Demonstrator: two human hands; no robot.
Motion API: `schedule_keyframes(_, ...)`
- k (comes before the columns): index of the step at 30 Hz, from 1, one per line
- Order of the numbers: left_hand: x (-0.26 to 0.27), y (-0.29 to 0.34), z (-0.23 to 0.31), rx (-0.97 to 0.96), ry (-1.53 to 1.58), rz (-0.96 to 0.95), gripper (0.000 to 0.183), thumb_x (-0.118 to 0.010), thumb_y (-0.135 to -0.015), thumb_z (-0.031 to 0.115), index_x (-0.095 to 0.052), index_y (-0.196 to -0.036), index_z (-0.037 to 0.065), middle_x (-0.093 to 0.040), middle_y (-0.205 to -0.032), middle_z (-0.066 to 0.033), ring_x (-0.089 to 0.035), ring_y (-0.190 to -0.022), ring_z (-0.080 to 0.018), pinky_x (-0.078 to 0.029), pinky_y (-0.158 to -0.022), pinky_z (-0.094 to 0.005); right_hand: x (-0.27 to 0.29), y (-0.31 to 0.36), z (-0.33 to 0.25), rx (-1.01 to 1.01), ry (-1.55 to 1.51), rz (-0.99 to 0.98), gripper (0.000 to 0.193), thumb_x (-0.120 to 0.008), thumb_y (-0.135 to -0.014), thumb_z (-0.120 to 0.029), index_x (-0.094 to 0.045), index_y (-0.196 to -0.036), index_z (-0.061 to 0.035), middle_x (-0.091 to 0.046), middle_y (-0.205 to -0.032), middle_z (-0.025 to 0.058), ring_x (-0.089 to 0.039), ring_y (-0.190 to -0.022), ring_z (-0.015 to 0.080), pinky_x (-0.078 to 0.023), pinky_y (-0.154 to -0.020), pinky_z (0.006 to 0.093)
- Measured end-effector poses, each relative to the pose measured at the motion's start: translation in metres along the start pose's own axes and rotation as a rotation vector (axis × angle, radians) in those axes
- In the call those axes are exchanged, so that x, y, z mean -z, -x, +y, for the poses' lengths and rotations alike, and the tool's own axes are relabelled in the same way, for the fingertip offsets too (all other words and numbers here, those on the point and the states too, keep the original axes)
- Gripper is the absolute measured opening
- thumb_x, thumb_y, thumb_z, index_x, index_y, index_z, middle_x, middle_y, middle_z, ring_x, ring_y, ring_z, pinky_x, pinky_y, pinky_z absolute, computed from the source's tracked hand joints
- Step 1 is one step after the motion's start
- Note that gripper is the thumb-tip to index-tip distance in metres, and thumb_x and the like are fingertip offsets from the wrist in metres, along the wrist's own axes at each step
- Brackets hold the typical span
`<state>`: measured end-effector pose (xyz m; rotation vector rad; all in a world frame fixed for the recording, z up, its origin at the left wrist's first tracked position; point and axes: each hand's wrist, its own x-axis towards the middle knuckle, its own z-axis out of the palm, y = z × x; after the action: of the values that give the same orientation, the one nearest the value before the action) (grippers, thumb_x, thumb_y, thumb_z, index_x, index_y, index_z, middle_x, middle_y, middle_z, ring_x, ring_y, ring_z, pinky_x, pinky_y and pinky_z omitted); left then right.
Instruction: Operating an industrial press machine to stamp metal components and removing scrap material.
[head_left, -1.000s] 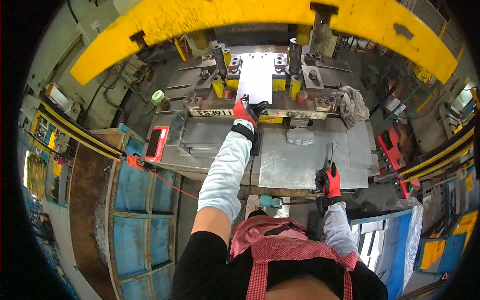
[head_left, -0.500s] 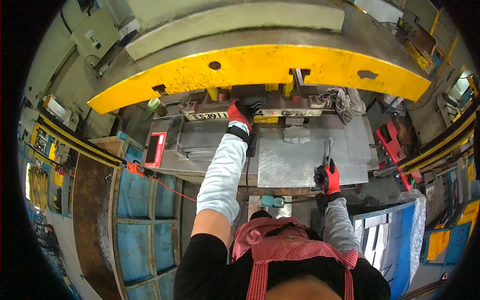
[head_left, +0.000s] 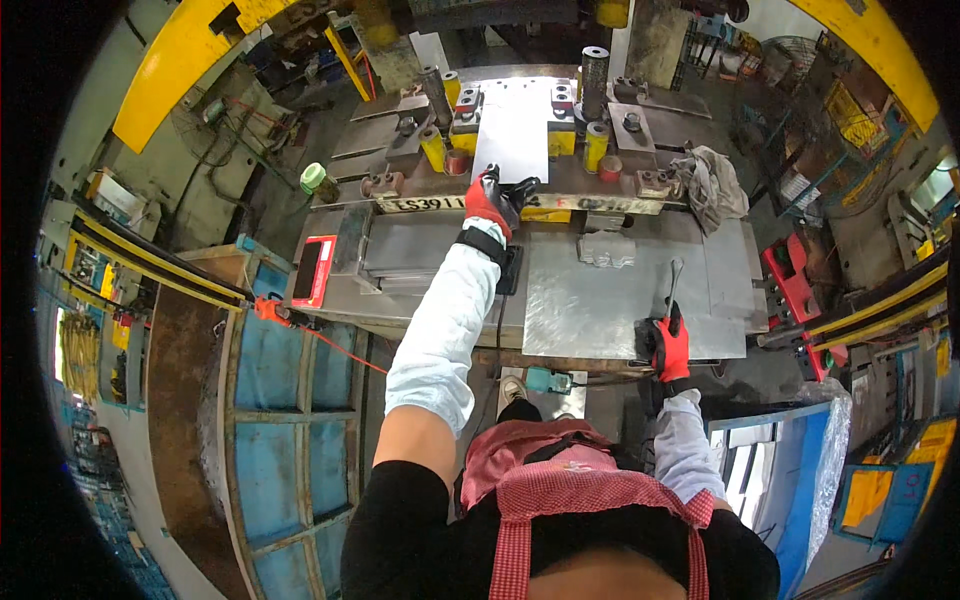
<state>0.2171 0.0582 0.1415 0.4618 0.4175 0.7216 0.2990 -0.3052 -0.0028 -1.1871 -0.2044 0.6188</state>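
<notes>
My left hand [head_left: 497, 203], in a red and black glove, is at the near edge of a bright, narrow metal sheet [head_left: 513, 130]. Its fingers and thumb close on that edge; any fingertips beneath are hidden. The sheet lies on the die [head_left: 466, 126] of a press, between its posts. Over the right side of the table, my right hand [head_left: 670, 345], gloved alike, is closed round a metal wrench [head_left: 675, 278], whose head points away from me. Below the wrench lies a wide grey metal plate [head_left: 580, 305].
Stacked grey sheets [head_left: 410, 250] and a red-framed dark panel [head_left: 315, 272] sit at left. A small pile of metal pieces [head_left: 607, 249] rests on the plate; a grey rag [head_left: 712, 190] hangs at right. The yellow press beam [head_left: 190, 70] arches overhead. A teal foot pedal [head_left: 549, 380] is below.
The yellow beam has risen, uncovering the die, its posts and the bright sheet. My left hand stays at the die's near edge. My right hand, with the wrench, has barely shifted.
</notes>
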Motion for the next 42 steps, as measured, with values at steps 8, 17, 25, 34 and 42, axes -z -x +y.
schedule_keyframes(8,0.028,-0.012,0.002,0.064,0.137,-0.114,0.043,-0.048,-0.088,0.033,-0.042,-0.114,-0.001,-0.057,-0.095,-0.0271,-0.061,-0.077,-0.0402,-0.054,-0.069,-0.0447,-0.182,-0.042,-0.119,0.130,0.276,-0.441,0.046,-0.059,-0.081,-0.010,-0.044,-0.124,-0.0061,-0.044,-0.071,-0.0028,-0.045,-0.058,0.0058,-0.040,-0.049,0.0216)
schedule_keyframes(17,0.034,-0.018,-0.007,0.278,0.085,-0.083,0.046,-0.047,-0.089,0.035,-0.046,-0.114,-0.003,-0.057,-0.104,-0.0228,-0.060,-0.086,-0.0360,-0.054,-0.073,-0.0398,-0.281,-0.225,-0.141,0.011,0.343,-0.647,0.007,-0.058,-0.082,-0.018,-0.059,-0.080,-0.0105,-0.051,-0.057,-0.0011,-0.046,-0.046,0.0094,-0.034,-0.039,0.0268)
schedule_keyframes(25,0.058,-0.002,0.020,0.354,-0.015,-0.255,0.043,-0.044,-0.090,0.037,-0.055,-0.102,-0.004,-0.063,-0.086,-0.0204,-0.064,-0.074,-0.0292,-0.055,-0.066,-0.0372,-0.186,-0.069,-0.132,0.065,0.204,-0.322,0.047,-0.056,-0.083,-0.010,-0.041,-0.127,-0.0020,-0.044,-0.068,-0.0051,-0.042,-0.057,0.0030,-0.038,-0.052,0.0180)
schedule_keyframes(34,0.018,-0.025,0.019,0.187,-0.029,-0.174,0.043,-0.043,-0.091,0.031,-0.050,-0.105,-0.009,-0.060,-0.094,-0.0255,-0.062,-0.080,-0.0356,-0.052,-0.076,-0.0432,-0.079,-0.023,-0.054,-0.345,0.216,-0.136,0.043,-0.052,-0.082,-0.008,-0.044,-0.124,-0.0056,-0.059,-0.074,0.0065,-0.049,-0.048,0.0110,-0.041,-0.043,0.0247)
schedule_keyframes(42,0.014,-0.080,0.015,0.112,0.012,-0.118,0.041,-0.042,-0.091,0.029,-0.048,-0.108,-0.009,-0.059,-0.096,-0.0264,-0.060,-0.085,-0.0371,-0.051,-0.077,-0.0441,-0.071,-0.018,-0.029,-0.177,0.150,-0.009,0.019,-0.053,-0.083,-0.014,-0.051,-0.100,-0.0047,-0.060,-0.073,0.0082,-0.051,-0.046,0.0146,-0.046,-0.044,0.0279)
